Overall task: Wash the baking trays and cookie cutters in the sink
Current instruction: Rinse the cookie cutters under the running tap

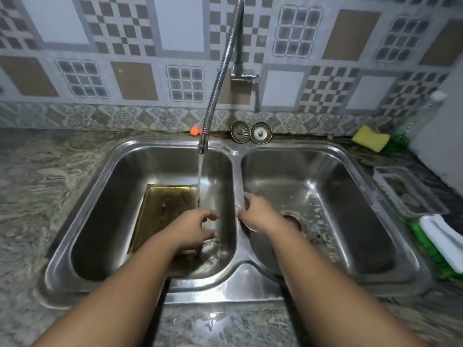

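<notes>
The baking tray [162, 216] lies in the sink's [140, 156] left basin. The left hand [198, 231] is loosely spread beside it under the tap's [203, 144] water. The right hand [258, 215] curls on the sink's divider, its grip unclear.

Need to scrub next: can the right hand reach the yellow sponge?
Probably yes. The right hand is at the sink divider; only the right basin lies between it and the yellow sponge.

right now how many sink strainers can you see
2: left strainer and right strainer stand side by side at the wall behind the sink divider; others may be hidden
</notes>
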